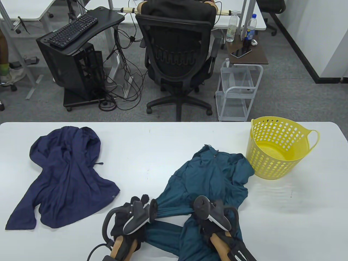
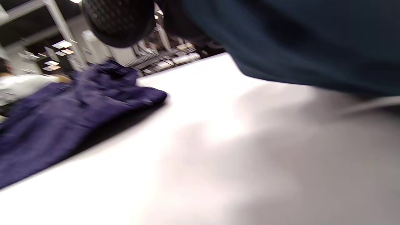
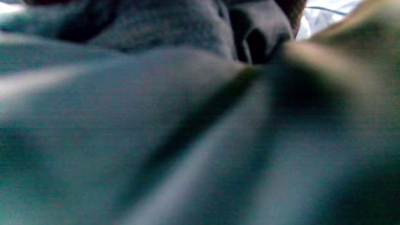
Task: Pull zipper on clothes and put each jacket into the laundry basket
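**Teal jacket gripped at hem, zipper pull in progress (judged)**

Nearest the table's front edge: the left hand (image 1: 136, 214) bunches a fold of the teal jacket (image 1: 209, 174); taut creases radiate from its fingers, so it is closed on cloth. The right hand (image 1: 210, 217) sits on the same jacket just beside it. Its fingers are hidden under the tracker, and the right wrist view shows only blurred teal fabric, so I cannot tell whether it grips or merely presses.

The zipper slider is not visible in any view.

Technique note (judgement): keep the left hand anchoring the hem flat and tensioned while the right draws the slider along a straight line away from it; slack or a fold across the teeth would likely jam the pull.

Further back: navy jacket (image 1: 65, 174) lies spread at table left, well apart from the hands, untouched. The yellow laundry basket (image 1: 282, 136) stands at far right, just beside the teal jacket's shoulder, with nothing seen inside.

Count: jackets 2; basket 1; hands 2.
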Demonstrator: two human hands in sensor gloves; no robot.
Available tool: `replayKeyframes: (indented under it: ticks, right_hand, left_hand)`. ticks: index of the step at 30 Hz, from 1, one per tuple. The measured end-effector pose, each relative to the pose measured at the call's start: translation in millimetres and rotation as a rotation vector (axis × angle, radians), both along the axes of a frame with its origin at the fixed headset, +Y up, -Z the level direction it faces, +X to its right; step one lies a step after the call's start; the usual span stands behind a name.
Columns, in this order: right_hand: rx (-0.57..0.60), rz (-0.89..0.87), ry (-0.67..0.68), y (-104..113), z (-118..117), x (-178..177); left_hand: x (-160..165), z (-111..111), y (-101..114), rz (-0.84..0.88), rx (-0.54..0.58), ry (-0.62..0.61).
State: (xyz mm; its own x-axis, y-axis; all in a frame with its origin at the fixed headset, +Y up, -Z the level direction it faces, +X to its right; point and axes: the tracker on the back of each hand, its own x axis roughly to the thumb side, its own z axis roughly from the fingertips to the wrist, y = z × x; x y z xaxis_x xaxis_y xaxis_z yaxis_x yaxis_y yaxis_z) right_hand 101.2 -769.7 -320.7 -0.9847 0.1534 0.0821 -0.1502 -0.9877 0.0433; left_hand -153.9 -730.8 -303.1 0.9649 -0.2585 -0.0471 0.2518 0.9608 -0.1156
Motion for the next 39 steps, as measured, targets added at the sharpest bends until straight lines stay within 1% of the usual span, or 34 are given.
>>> replayKeyframes:
  ticks: [2,3,6,8,10,13,15,16,17,18,19,21,22,24,25,27,28,29,30,31,32,33,34,35,37,39]
  right_hand:
    - [-0.011,-0.012,0.007,0.0,0.3,-0.5]
    - [-0.021,-0.018,0.008,-0.3,-0.2,-1.5]
    - [-0.028,-0.038,0.022,-0.2,0.6,-5.5]
    - [-0.022,-0.039,0.034,0.9,2.0,-8.2]
    - [-0.023,-0.051,0.037,1.5,1.9,-8.7]
    - [0.006,-0.088,0.034,2.0,1.7,-8.2]
    - [0.017,-0.091,0.031,2.1,1.9,-7.8]
    - [0.021,-0.086,0.030,2.0,2.2,-7.3]
    - [0.023,-0.083,0.027,2.0,2.3,-6.8]
    - [0.026,-0.067,0.018,1.5,2.0,-5.1]
    - [0.027,-0.070,0.015,1.0,1.6,-2.7]
    - [0.017,-0.106,0.018,1.1,1.1,-0.8]
    - [0.014,-0.104,0.016,1.3,0.8,-0.5]
    - [0.015,-0.090,0.010,0.8,0.4,-1.5]
    - [0.015,-0.087,0.009,0.7,0.4,-1.8]
    - [0.015,-0.078,-0.002,1.1,0.2,-1.0]
    - [0.017,-0.074,-0.011,0.9,-0.2,0.7]
    - [0.015,-0.080,-0.018,0.6,-0.9,2.9]
    - [0.015,-0.084,-0.021,0.5,-1.1,4.2]
    - [0.011,-0.087,-0.025,0.8,-1.3,5.6]
    - [0.005,-0.100,-0.019,1.1,-1.3,5.9]
    - [0.003,-0.099,-0.019,1.5,-1.2,5.9]
    - [0.000,-0.087,-0.016,2.1,-1.1,5.3]
    - [-0.002,-0.085,-0.016,2.0,-1.3,5.2]
    - [-0.003,-0.081,-0.017,1.8,-1.3,4.6]
    - [-0.008,-0.080,-0.015,1.3,-1.5,4.3]
  left_hand:
    - [-10.5,3.5,9.5,0.077,0.022,0.055]
    - [-16.1,5.5,15.8,0.118,0.033,0.068]
    - [-24.7,10.6,28.2,0.169,0.023,0.084]
    - [-28.3,13.8,34.5,0.123,0.024,0.085]
    - [-30.5,18.1,38.3,0.028,0.048,0.090]
    - [-29.8,23.7,35.2,-0.085,0.119,0.073]
    - [-31.5,25.9,31.3,-0.124,0.162,0.061]
    - [-34.7,27.4,30.7,-0.079,0.210,0.053]
    - [-38.7,27.5,30.8,-0.002,0.207,0.028]
    - [-48.3,27.7,29.8,0.249,0.199,-0.006]
    - [-58.9,27.6,28.1,0.542,0.197,-0.015]
    - [-69.8,27.3,24.2,0.916,0.116,-0.021]
    - [-72.4,26.3,22.8,1.040,0.076,-0.053]
    - [-74.7,26.1,21.9,1.102,0.015,-0.039]
    - [-74.9,26.6,22.8,1.106,0.005,-0.025]
    - [-73.7,27.0,28.1,0.979,0.044,-0.034]
    - [-71.5,28.4,33.2,0.797,0.084,-0.048]
    - [-68.1,30.9,37.6,0.580,0.119,-0.060]
    - [-65.4,33.1,40.4,0.411,0.150,-0.066]
    - [-62.2,36.6,41.6,0.230,0.185,-0.052]
    - [-60.3,39.0,41.6,0.060,0.212,-0.064]
    - [-60.6,40.9,42.0,-0.040,0.233,-0.056]
    - [-63.2,42.8,42.1,-0.099,0.253,-0.031]
    - [-67.6,43.8,43.3,-0.110,0.260,-0.004]
    - [-84.7,46.3,51.2,-0.044,0.281,0.073]
    - [-100.4,48.8,60.7,-0.006,0.265,0.147]
